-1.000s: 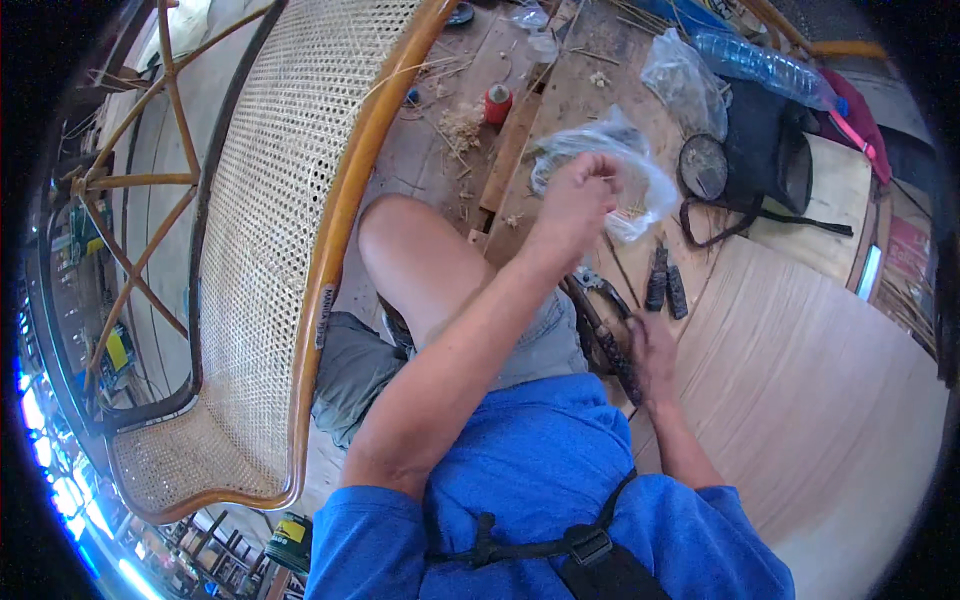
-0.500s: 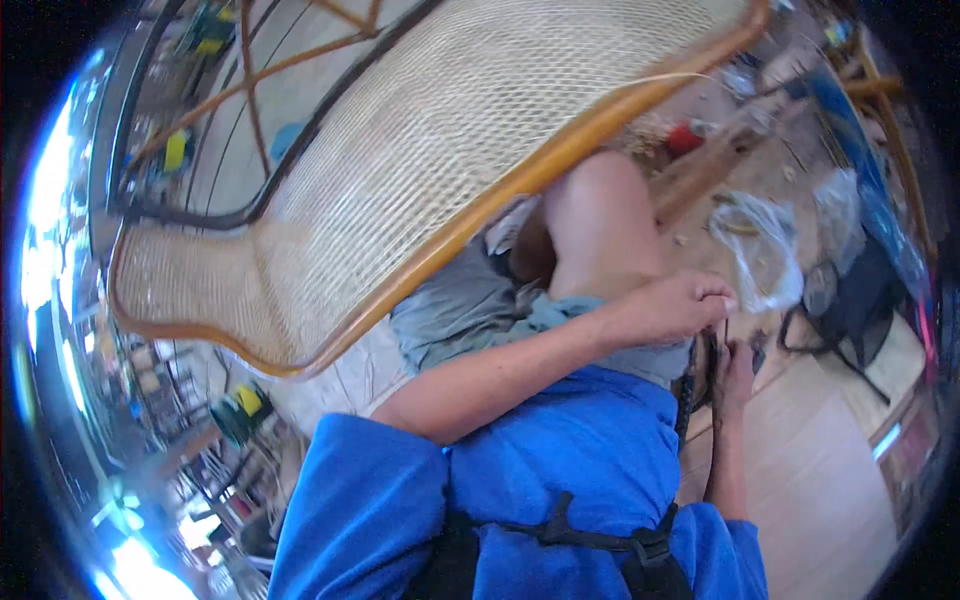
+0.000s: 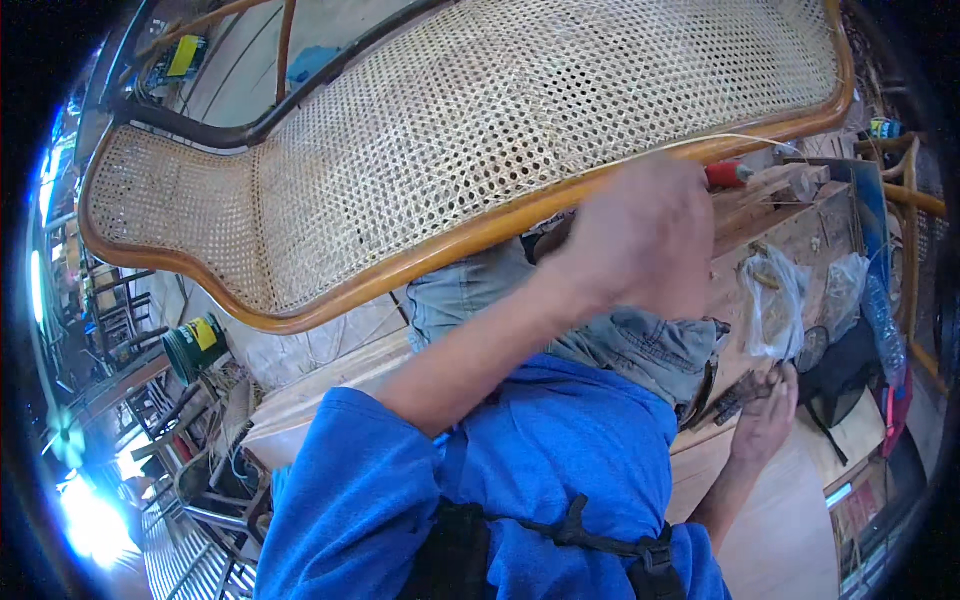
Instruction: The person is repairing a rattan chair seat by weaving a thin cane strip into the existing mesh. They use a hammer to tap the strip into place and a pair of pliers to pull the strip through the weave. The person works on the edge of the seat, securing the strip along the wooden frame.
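A long woven cane panel (image 3: 480, 130) in a curved, honey-brown wooden frame (image 3: 450, 245) slants across the upper view. My left hand (image 3: 650, 235), smeared by motion, is over my thigh in front of the frame's near rail; its fingers cannot be made out. A loose pale cane strand (image 3: 745, 138) arches off the rail beyond it. Low on the right, by my hip, my right hand (image 3: 765, 420) has its fingers curled beside a dark, rough-looking piece (image 3: 738, 398). Whatever its fingers hold is hidden.
A red-handled tool (image 3: 727, 174) lies past the rail, near wooden boards (image 3: 745, 210). Clear plastic bags (image 3: 775, 305) and a black bag (image 3: 850, 365) sit at the right. Toward the left are a green-and-yellow tin (image 3: 195, 345) and stacked chair frames (image 3: 215, 470).
My left hand has moved up, away from my right hand and closer to the cane panel's rail. My right hand has shifted slightly lower and rightward. The view has turned, and my bare knee is now covered.
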`<state>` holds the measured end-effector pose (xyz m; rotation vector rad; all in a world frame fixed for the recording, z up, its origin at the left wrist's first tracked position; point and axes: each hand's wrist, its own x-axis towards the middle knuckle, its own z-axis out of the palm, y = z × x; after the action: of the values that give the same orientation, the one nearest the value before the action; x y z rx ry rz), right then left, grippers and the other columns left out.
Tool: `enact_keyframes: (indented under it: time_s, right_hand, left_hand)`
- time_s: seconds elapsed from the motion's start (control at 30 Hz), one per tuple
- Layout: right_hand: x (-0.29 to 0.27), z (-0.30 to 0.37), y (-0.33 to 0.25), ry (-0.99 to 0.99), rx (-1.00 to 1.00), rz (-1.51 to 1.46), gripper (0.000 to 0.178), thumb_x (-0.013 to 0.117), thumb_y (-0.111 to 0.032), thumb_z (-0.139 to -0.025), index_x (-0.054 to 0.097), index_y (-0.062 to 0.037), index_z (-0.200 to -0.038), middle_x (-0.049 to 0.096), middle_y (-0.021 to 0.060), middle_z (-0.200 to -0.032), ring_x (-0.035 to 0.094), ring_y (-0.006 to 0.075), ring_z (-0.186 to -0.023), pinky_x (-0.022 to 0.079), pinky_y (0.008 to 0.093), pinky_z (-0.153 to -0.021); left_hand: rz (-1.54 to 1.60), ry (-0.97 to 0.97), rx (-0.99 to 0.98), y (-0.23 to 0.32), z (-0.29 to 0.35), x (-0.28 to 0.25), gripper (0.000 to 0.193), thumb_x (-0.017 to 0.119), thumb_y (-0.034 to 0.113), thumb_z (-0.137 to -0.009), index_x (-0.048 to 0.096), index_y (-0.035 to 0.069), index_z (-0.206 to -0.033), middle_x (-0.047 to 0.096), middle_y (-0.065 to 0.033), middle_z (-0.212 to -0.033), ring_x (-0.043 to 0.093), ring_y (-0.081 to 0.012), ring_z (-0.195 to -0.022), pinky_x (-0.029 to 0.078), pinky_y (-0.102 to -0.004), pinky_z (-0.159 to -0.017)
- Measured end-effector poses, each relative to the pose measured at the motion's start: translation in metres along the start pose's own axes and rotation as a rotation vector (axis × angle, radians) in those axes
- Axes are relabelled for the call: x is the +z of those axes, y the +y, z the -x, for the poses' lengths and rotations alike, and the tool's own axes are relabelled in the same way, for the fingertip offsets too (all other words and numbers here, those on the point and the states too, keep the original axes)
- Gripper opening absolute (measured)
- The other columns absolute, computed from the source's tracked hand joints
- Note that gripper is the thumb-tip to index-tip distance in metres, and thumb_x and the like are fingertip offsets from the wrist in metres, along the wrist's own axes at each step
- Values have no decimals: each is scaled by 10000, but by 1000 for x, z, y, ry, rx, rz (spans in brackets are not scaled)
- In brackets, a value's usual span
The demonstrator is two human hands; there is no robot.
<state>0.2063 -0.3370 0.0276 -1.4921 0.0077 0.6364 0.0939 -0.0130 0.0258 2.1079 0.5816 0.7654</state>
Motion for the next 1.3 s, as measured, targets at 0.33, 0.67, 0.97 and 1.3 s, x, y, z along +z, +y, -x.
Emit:
enact_keyframes:
  time_s: [0.33,0.67,0.97,1.3]
  right_hand:
    - [125,-85,-72,-143,-425,250,333,501,-264,-937,545,48,-1042,490,65,-780,486,173,-751,423,298,-694]
    - [242,-103,-77,-433,-352,-316,309,388,-196,-953,537,6,-1135,446,36,-731,433,160,-675,402,314,-655]
    - [284,-137,-35,-762,-88,-477,558,370,-549,-930,622,-51,-925,201,-53,-501,255,98,-465,272,277,-508]
    - [312,-135,-21,-566,14,-430,752,360,-762,-797,600,-52,-852,229,-63,-497,257,93,-459,248,267,-482]
  left_hand:
    - [-159,-145,-323,-54,-34,-59,183,572,201,-824,601,25,-865,604,-143,-832,597,-313,-808,478,-395,-718]
    - [-264,-299,-110,-61,-33,-37,212,570,248,-823,614,40,-823,607,-170,-770,615,-339,-743,499,-424,-698]
    - [-186,-44,-450,-97,-59,-82,390,437,331,-883,576,10,-712,586,-216,-700,597,-380,-721,467,-460,-684]
    - [-282,28,-571,-114,-25,-98,390,454,327,-896,553,-2,-711,569,-217,-718,565,-396,-687,436,-459,-644]
